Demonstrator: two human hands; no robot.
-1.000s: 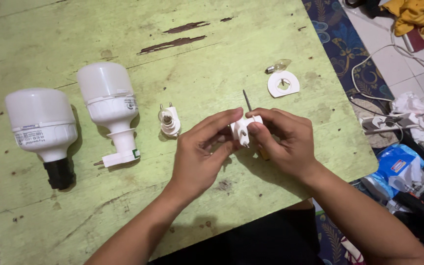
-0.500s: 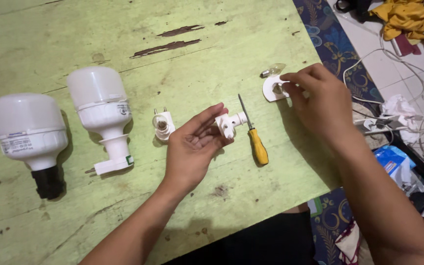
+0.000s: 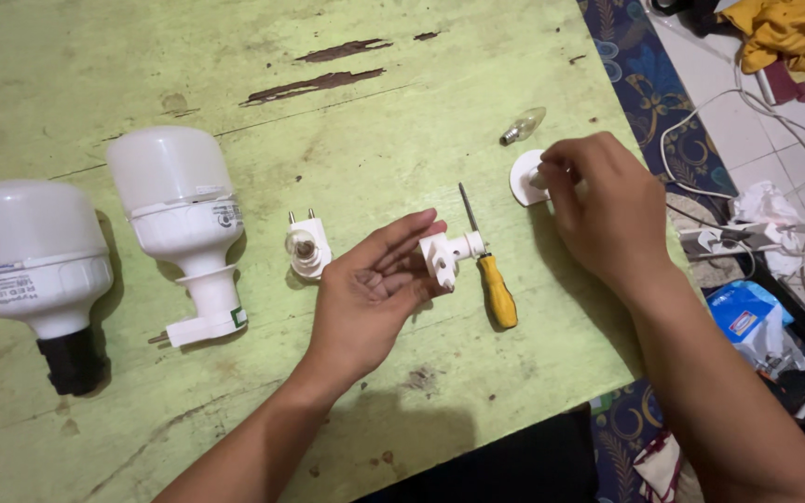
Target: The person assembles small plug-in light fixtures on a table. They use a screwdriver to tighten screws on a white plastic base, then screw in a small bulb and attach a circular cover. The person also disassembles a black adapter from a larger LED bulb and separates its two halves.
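White plug body (image 3: 443,256), yellow-handled screwdriver (image 3: 497,291), green tbl (image 3: 235,56).

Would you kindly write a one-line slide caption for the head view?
Left hand holds a white plug part beside a yellow-handled screwdriver; right hand touches a white cover plate.
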